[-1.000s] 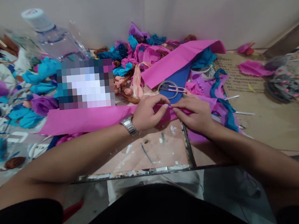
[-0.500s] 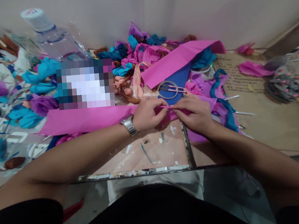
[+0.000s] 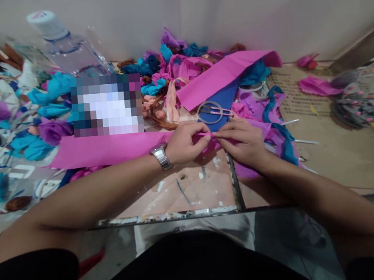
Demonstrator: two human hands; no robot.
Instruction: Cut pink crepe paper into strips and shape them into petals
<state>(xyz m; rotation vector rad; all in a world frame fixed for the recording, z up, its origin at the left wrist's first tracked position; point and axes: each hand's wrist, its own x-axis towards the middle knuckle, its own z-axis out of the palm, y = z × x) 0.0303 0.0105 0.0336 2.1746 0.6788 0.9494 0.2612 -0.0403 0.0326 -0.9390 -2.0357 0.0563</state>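
A long pink paper strip lies across the glass table from the left to the middle. My left hand, with a silver watch on its wrist, pinches the strip's right end with curled fingers. My right hand meets it from the right, its fingertips pressed on the same pink edge. The part of the strip under both hands is hidden. Just beyond my fingers lie thread snips with a round metal loop on a blue paper sheet.
A clear water bottle stands at the back left. Crumpled pink, purple and blue paper and paper flowers cover the left and back. A second pink sheet lies behind the snips. Dark clutter sits at the right.
My fingertips have curled and drawn closer together on the pink edge, folding it slightly. My arms and everything else have stayed in place.
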